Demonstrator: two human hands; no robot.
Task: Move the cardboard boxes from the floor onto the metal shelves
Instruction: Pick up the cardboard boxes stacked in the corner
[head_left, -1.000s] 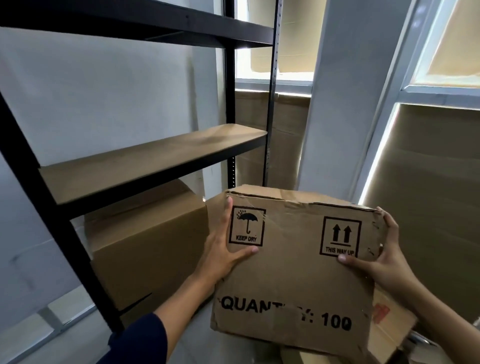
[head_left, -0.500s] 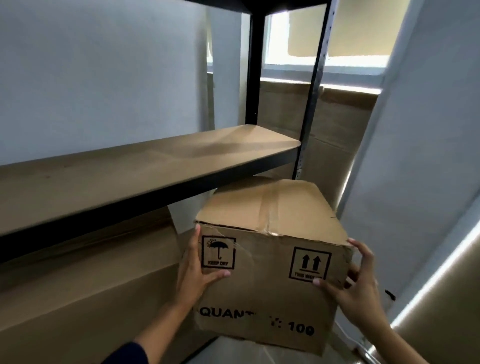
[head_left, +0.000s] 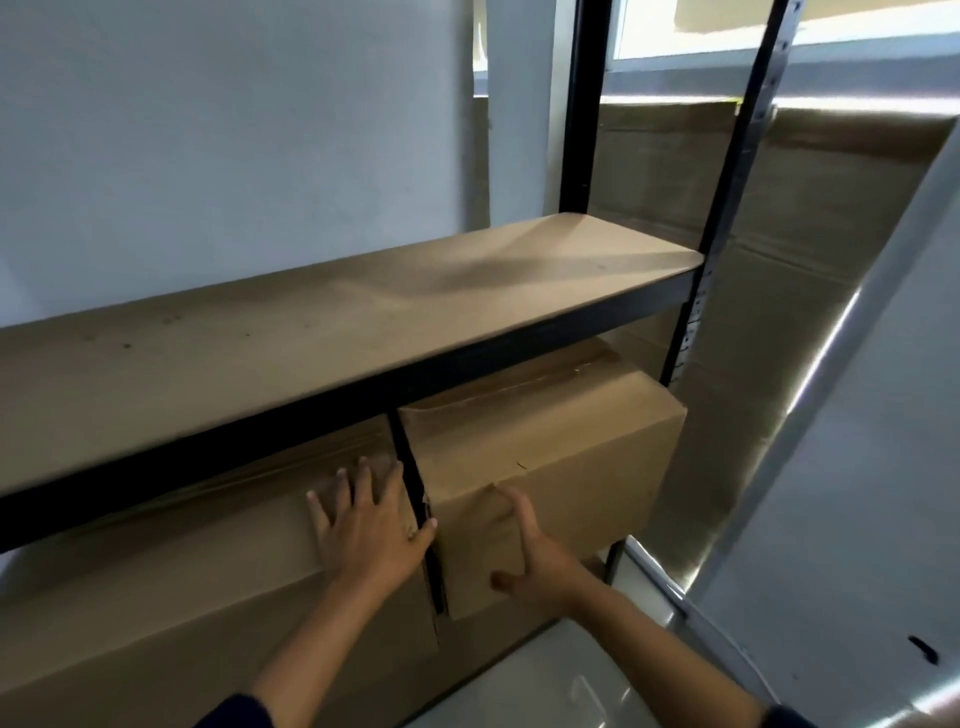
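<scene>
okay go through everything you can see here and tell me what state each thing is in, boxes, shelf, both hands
Smaller box: closed, on the lower level under the shelf board, right of the larger box.
Larger box: closed, on the same level, a narrow gap between the two.
Shelf board: bare in view.
Left hand: open, fingers spread flat on the larger box.
Right hand: open, pressed against the smaller box's front; no grip.
</scene>
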